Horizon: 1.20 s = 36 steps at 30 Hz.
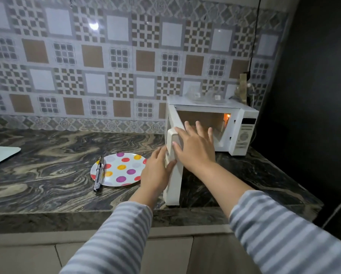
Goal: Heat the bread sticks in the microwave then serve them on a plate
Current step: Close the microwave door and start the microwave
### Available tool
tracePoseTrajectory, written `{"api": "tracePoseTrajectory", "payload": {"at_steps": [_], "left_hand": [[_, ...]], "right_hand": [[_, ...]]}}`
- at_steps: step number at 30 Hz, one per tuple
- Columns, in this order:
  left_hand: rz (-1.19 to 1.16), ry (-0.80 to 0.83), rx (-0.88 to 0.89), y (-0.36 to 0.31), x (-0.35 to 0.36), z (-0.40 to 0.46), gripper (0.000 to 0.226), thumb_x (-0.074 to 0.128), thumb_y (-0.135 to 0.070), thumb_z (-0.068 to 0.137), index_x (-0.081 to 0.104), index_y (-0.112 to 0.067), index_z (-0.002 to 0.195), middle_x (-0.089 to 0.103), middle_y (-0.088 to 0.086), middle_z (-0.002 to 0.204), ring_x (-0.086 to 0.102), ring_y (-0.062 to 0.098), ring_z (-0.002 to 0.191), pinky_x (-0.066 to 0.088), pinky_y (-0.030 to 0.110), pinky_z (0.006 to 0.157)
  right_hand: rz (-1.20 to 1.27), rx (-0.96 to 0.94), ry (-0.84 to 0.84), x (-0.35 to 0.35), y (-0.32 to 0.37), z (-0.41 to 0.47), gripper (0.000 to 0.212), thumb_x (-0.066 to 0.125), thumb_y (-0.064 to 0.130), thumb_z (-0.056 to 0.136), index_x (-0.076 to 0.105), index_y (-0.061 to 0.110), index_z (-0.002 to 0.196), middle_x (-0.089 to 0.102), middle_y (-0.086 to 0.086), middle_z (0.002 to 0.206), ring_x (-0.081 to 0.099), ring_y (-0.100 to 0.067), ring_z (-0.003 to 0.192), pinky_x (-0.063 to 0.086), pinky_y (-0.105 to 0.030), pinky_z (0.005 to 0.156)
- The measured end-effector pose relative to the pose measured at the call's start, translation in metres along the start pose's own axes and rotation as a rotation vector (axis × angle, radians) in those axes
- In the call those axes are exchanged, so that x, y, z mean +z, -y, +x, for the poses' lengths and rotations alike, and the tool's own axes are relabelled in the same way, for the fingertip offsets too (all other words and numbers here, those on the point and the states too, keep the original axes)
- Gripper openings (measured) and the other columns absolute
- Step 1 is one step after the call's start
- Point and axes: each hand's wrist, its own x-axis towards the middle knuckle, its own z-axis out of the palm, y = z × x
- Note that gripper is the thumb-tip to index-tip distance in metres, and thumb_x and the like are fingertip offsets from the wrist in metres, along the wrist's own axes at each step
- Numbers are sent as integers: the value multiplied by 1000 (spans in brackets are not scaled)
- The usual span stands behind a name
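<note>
Hands meet at the open door of a white microwave, seen from a head-worn camera looking forward and down at a dark marbled counter backed by patterned tiles. The door swings out toward the viewer on its left hinge, and the oven's inner lamp glows orange, lighting a cavity whose floor is mostly hidden behind the right hand. That right hand reaches past the door's top edge toward the opening, its fingers spread and extended, holding nothing; its thumb lies against the door's upper face. The left hand rests flat against the door's outer side, fingers straight and close together, apparently steadying or pushing it rather than gripping. Both arms wear grey-and-white striped sleeves. No bread sticks can be seen anywhere; whether they sit inside the cavity cannot be told, since the hand blocks the view. Left of the door, a plate with bright polka dots waits on the counter, bare of food, likely staged close by for serving. Metal tongs lie closed across its left rim, handle hanging off toward the viewer, ready for lifting hot food. Pale board corner shows at far left, and clear packaging sits on top of the oven.
</note>
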Motion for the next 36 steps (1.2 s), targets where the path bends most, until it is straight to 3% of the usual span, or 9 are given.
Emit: {"api": "tracePoseTrajectory", "payload": {"at_steps": [8, 13, 21, 27, 31, 36], "left_hand": [[-15, 54, 174, -41, 50, 13, 47, 51, -38, 96, 44, -23, 140, 30, 2, 154, 35, 21, 138, 38, 38, 103], [31, 20, 192, -65, 89, 45, 64, 53, -37, 95, 24, -22, 150, 16, 1, 160, 21, 21, 144, 31, 40, 112], [269, 75, 143, -111, 156, 119, 106, 63, -43, 86, -23, -26, 147, -28, -3, 156, -21, 22, 145, 4, 56, 116], [326, 105, 66, -124, 215, 158, 118, 63, -58, 80, -33, -26, 142, -37, 0, 152, -28, 26, 143, 3, 59, 115], [387, 85, 71, -126, 249, 179, 117, 58, -63, 80, -40, -29, 134, -41, 3, 150, -29, 28, 142, 4, 62, 114], [433, 43, 70, -126, 285, 210, 111, 53, -63, 83, -36, -26, 138, -43, 7, 146, -31, 33, 140, 4, 63, 113]], "right_hand": [[-25, 111, -42, 2, -82, -7, 54, 32, 56, 96, 27, 37, 147, 13, -6, 160, 3, -27, 148, 1, -52, 118], [-71, 128, -72, 11, -146, -6, 64, 31, 56, 97, 8, 35, 152, -4, -8, 161, -10, -26, 148, 0, -53, 118], [-159, -72, -113, 36, -231, 28, 83, 47, 46, 95, -10, 25, 152, -18, -6, 159, -19, -22, 146, -6, -53, 117], [-161, -53, -129, 57, -295, 65, 93, 59, 41, 89, -11, 25, 149, -10, -7, 161, -14, -24, 146, -7, -53, 113], [-178, -9, -94, 74, -330, 95, 94, 59, 40, 89, -12, 30, 150, -14, -9, 160, -19, -26, 145, -4, -59, 115], [-161, 27, -65, 94, -364, 136, 91, 60, 41, 89, -7, 33, 151, -15, -9, 160, -21, -27, 145, -5, -60, 113]]}}
